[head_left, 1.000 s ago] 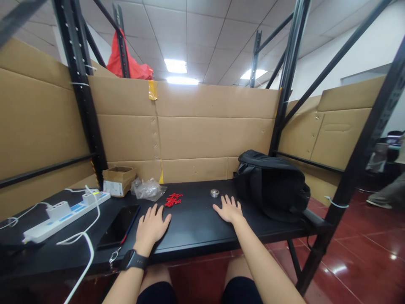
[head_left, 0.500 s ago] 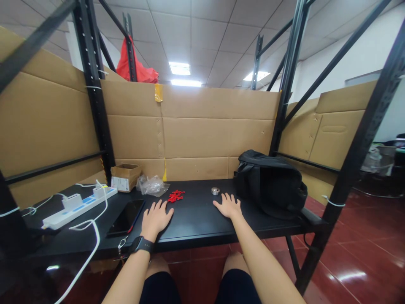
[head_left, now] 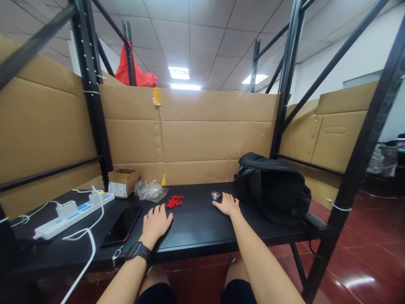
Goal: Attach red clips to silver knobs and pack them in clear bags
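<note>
Palm down on the black tabletop (head_left: 196, 228), my left hand (head_left: 155, 223) lies open, fingers stretched forward, holding nothing. A small heap of red, clip-like pieces (head_left: 175, 201) lies just beyond its fingertips to the right. To its left is a dark phone or tablet (head_left: 122, 226), with a metal key clasp (head_left: 117, 254) at its near edge. My right hand (head_left: 227, 204) also rests flat and open on the table, with nothing in it. A small round silver metal piece (head_left: 215, 195) sits just left of its fingers, apart from them.
A black bag (head_left: 275, 190) stands right of my right hand. A white power strip (head_left: 74, 215) with a white cable (head_left: 90, 249) lies on the left. At the back left are a small cardboard box (head_left: 123, 182) and crumpled clear plastic (head_left: 151, 191). Cardboard panels (head_left: 196, 139) wall the table.
My view has tilted slightly, so the table sits a little lower in the picture. The fingers of my right hand are drawn a little closer together. The objects have stayed in place.
</note>
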{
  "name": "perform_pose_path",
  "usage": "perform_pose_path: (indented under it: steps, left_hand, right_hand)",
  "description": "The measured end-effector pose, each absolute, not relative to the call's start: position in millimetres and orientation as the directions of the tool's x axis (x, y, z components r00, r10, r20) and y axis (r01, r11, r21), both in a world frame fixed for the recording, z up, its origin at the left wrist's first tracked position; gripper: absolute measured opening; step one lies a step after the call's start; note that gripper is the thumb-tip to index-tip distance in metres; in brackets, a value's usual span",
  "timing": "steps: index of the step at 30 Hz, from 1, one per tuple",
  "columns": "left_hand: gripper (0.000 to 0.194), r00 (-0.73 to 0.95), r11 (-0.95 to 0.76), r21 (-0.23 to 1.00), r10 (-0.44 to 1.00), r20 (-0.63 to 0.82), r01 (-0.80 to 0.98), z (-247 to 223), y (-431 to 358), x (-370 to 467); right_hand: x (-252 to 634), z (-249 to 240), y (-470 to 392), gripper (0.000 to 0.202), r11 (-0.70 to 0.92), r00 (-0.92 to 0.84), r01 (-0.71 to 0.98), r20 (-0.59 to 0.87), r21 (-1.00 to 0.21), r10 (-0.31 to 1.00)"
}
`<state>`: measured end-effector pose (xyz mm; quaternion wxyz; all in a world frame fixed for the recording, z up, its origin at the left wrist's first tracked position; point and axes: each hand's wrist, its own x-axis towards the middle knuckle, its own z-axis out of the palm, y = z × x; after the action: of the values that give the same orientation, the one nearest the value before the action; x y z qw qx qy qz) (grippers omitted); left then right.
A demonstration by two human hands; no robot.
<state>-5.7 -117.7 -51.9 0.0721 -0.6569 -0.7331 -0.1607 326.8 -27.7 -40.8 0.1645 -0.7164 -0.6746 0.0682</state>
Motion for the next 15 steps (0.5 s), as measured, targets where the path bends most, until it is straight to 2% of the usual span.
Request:
perform_pose_path:
  steps: [3,6,8,10,14,15]
  left_hand:
    - [0.056,-0.046,-0.002,0.124,0.923,0.381,0.992,-36.8,-106.7,0.7]
    - [0.047,0.106,-0.177,0.134,0.901,0.421,0.975,-12.4,-81.8,12.0]
    - [0.033,0.209,-0.292,0.189,0.907,0.365,0.937,2.3,-62.1,21.8]
    - [0.022,0.179,-0.277,0.242,0.916,0.358,0.930,9.7,-46.3,31.7]
    - [0.023,0.101,-0.246,0.286,0.892,0.440,0.926,-1.6,-36.3,39.2]
    - [0.020,0.110,-0.252,0.299,0.901,0.419,0.920,-7.1,-36.8,36.8]
  right_hand:
    - [329.8,-32.9,-13.4,0.090,0.025,0.069,0.877,0.178,-0.481,0.982]
    - [329.9,-27.6,1.8,0.065,0.043,0.087,0.793,0.183,-0.608,0.979]
    - [328.7,-27.2,10.8,0.054,0.054,0.081,0.774,0.183,-0.631,0.980]
    - [328.3,-29.3,17.9,0.049,0.103,0.059,0.762,0.226,-0.639,0.972]
    - [331.5,-35.8,25.3,0.041,0.323,-0.067,0.696,0.390,-0.642,0.918]
    - [332.4,-36.8,25.4,0.040,0.369,-0.097,0.678,0.421,-0.635,0.902]
